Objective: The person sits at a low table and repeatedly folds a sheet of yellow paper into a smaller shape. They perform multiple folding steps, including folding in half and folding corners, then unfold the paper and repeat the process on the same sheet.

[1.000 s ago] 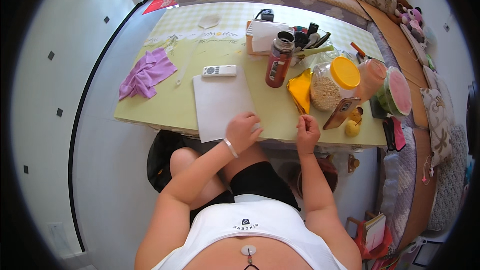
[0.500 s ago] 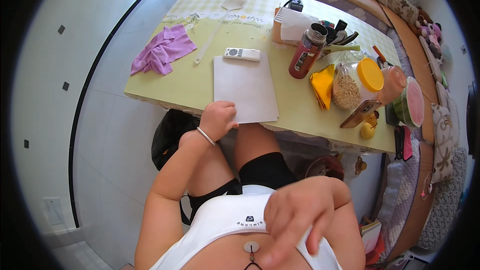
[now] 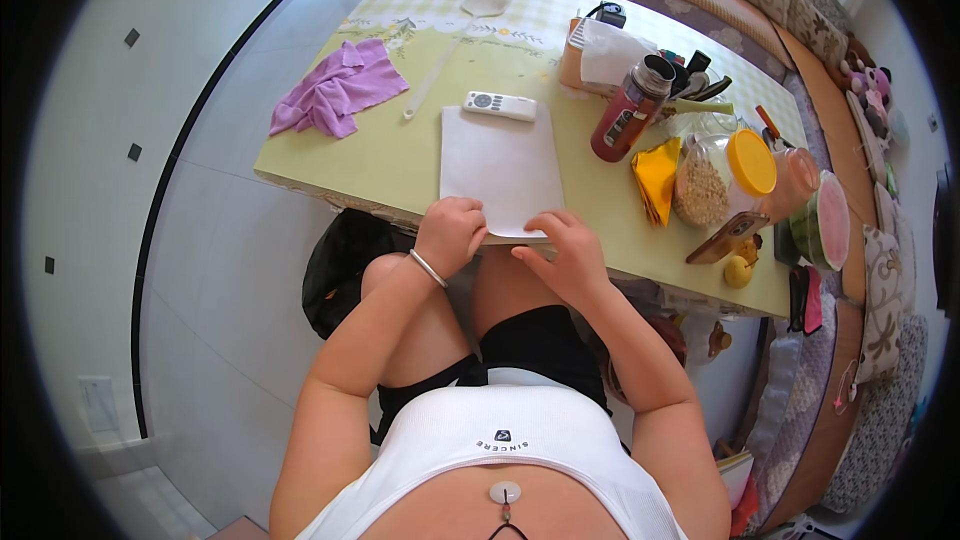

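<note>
A stack of white paper (image 3: 502,165) lies on the table before me, its near edge at the table's front edge. My left hand (image 3: 452,232) is closed on the near left corner of the paper, a silver bangle on its wrist. At the near right corner, my right hand (image 3: 568,255) has its fingertips on the paper's edge with the thumb apart below. The near edge of the top sheet lifts slightly between the hands. A white remote control (image 3: 499,106) rests across the far end of the paper.
On the table (image 3: 370,168), a purple cloth (image 3: 342,90) and a long-handled spatula (image 3: 455,45) lie to the left. To the right stand a red thermos flask (image 3: 630,110), a gold packet (image 3: 656,180), a yellow-lidded jar (image 3: 703,190), a phone (image 3: 728,238) and cut watermelon (image 3: 828,220).
My right hand has moved from in front of my chest up to the paper's near right corner. The left hand still holds the left corner. The paper's near edge is now slightly raised.
</note>
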A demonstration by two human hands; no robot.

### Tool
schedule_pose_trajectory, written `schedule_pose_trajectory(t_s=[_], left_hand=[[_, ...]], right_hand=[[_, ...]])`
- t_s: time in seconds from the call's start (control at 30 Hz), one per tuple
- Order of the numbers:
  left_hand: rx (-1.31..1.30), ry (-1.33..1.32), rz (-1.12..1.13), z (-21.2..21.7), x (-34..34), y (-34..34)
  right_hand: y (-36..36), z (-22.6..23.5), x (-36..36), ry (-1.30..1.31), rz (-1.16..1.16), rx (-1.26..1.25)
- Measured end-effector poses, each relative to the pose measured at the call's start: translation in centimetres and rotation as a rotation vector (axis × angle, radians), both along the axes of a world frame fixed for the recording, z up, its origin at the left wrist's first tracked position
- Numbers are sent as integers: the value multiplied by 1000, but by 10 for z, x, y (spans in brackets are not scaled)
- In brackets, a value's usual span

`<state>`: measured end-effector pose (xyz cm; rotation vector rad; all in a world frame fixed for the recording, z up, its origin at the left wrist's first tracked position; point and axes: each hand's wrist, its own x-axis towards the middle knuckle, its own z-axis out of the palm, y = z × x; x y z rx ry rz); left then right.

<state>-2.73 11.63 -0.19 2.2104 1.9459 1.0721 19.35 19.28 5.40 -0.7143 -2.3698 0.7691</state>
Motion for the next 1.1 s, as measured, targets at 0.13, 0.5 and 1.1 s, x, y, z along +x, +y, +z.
schedule_pose_trajectory(t_s=[0.13,0.5,1.1], left_hand=[[-254,-167,73,8,-6,1],[-52,-383,24,-26,-66,-12],[-191,17,669,-34,-45,58]], right_hand=[[29,-51,-5,29,-40,93],[73,-78,-1,212,-142,-290],[93,-84,-49,-157,-586,73]])
